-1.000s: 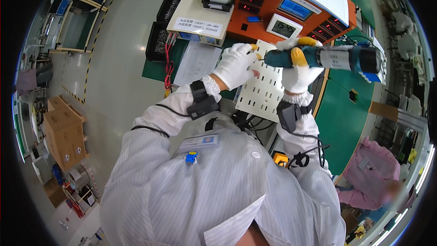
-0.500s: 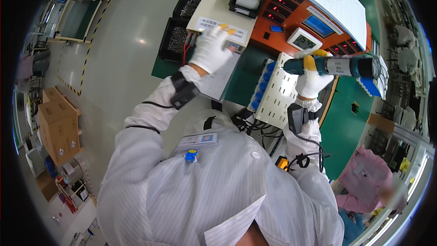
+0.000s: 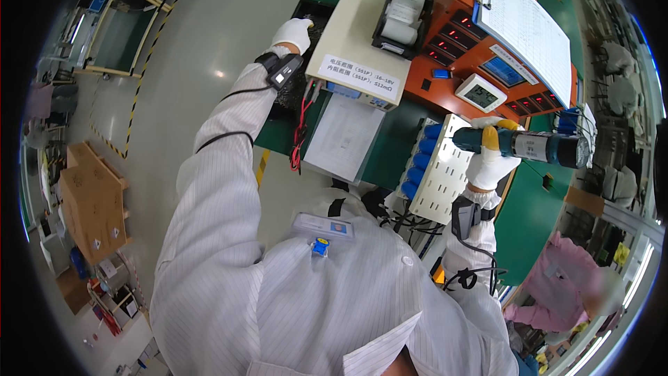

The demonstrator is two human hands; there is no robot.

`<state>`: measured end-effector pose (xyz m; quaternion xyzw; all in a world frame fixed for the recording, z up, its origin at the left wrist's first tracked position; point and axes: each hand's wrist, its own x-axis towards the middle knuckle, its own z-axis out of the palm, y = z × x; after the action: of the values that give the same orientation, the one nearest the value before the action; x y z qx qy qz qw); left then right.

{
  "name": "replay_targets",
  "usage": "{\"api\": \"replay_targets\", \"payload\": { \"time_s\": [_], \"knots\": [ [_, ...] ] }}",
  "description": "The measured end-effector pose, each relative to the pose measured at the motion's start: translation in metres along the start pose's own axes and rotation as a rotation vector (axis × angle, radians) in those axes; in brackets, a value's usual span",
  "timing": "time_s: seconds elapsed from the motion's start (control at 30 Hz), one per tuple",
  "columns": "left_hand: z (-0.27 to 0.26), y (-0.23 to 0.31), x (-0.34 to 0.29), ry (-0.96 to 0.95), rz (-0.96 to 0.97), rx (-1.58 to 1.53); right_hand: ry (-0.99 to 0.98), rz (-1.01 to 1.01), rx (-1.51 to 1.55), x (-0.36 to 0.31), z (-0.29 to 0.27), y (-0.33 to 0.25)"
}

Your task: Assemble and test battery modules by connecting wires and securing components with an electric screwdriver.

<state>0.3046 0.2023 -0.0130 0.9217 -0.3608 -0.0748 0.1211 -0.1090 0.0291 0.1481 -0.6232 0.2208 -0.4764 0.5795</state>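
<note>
The left white-gloved hand (image 3: 292, 33) is at the black plastic bin (image 3: 311, 5) of small parts; its finger closure cannot be told. The cream slotted plate (image 3: 440, 177) lies toward half past four, nearer the right white-gloved hand (image 3: 490, 163), which wraps the teal-and-black cylindrical power driver (image 3: 563, 150), axis nine-to-three. The beige instrument (image 3: 362, 28) bears a printed white label (image 3: 358, 78).

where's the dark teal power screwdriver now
In the head view, the dark teal power screwdriver is right of centre, gripped in the white-gloved right hand, front end by the cream slotted plate, below the white digital clock.
</note>
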Motion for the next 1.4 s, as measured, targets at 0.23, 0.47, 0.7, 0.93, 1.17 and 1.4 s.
{"api": "replay_targets", "payload": {
  "time_s": [0.23, 0.47, 0.7, 0.93, 1.17, 1.4],
  "knots": [
    [0.068, -0.029, 0.041, -0.193, -0.165, -0.056, -0.036, -0.017, -0.1, -0.003, 0.011, -0.008],
    [0.048, -0.016, 0.025, -0.086, -0.137, -0.028, -0.031, 0.009, -0.096, 0.003, 0.007, -0.004],
    [0.025, -0.005, 0.014, -0.032, -0.198, -0.084, -0.017, 0.04, 0.021, 0.007, 0.0, 0.0],
    [0.013, -0.021, 0.005, 0.024, -0.311, -0.704, -0.103, 0.031, 0.024, 0.012, -0.002, -0.004],
    [-0.073, 0.104, -0.082, -0.069, -0.109, -1.034, -0.11, -0.03, 0.358, 0.008, -0.021, -0.048],
    [-0.059, 0.267, -0.203, -0.493, 0.083, -1.364, -0.132, -0.011, 0.642, -0.002, -0.058, -0.088]
  ]
}}
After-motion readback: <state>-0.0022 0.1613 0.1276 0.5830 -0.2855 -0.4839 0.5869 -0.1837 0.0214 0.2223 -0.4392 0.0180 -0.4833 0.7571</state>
